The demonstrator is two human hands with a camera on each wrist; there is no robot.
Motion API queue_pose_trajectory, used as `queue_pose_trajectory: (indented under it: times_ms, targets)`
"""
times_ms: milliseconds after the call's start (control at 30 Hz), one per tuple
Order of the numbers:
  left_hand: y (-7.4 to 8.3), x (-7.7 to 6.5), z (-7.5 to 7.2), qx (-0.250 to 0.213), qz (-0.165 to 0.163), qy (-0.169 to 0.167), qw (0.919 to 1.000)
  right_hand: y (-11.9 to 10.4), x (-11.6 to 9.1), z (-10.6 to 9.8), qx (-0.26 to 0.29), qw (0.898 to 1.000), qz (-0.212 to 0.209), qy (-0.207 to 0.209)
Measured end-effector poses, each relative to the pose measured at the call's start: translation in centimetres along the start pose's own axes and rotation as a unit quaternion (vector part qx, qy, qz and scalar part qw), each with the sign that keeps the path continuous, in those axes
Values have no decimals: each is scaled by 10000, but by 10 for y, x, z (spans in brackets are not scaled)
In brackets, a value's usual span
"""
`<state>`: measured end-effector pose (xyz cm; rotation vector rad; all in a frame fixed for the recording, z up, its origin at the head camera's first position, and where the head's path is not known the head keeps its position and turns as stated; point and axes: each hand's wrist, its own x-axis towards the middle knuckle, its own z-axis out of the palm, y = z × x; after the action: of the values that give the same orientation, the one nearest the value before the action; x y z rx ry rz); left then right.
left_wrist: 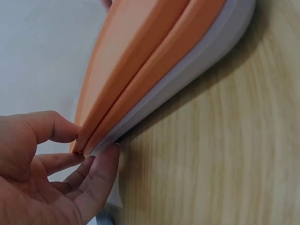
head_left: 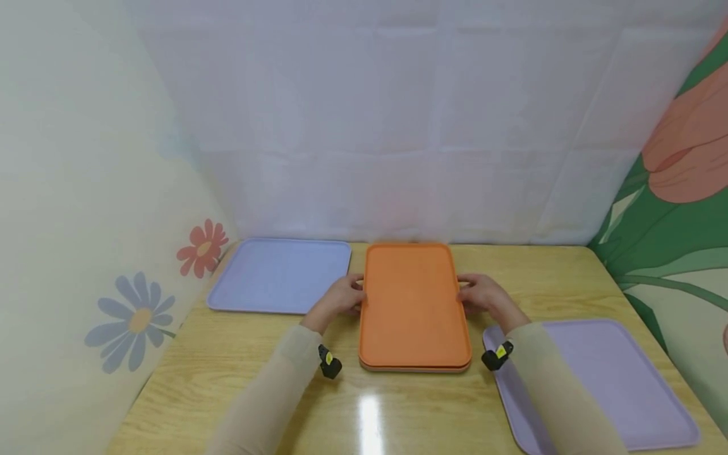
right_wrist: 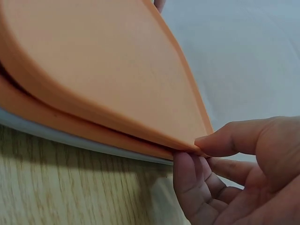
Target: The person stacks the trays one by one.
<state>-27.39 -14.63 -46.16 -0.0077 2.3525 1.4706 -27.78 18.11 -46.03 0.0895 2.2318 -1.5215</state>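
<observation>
Midway across a wood-grain bench (head_left: 182, 360), a person's left hand (head_left: 341, 294) and right hand (head_left: 483, 294), well apart, pinch opposite long sides of a top orange tray (head_left: 415, 303), stacked over a second orange tray (left_wrist: 171, 47) and a pale tray (left_wrist: 206, 51); whether they grip the lower layers cannot be told. A blue tray (head_left: 284, 275) lies left, a lavender tray (head_left: 620, 379) right.
</observation>
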Motion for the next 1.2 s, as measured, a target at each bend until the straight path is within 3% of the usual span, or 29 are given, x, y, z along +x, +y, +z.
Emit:
queue_pose_trajectory:
  times_ms: [267,500,667,967,1200]
  targets:
    - [0,-3,5,245,-77,36,9997,1,-3,3,-172,9998,-124,-34]
    - [-5,-9,7,-221,-212,-223,9993,2,0,4,-215,9997,105,-43]
    - [-10,-11,7,-344,-135,-183,9991,4,-1,0,-73,9999,29,-103]
    - [-15,-20,8,-372,44,-144,9992,11,-24,-36,318,9978,-530,-260]
    - [-19,-30,8,-870,-22,-476,9951,19,-45,-70,-26,9978,-586,-295]
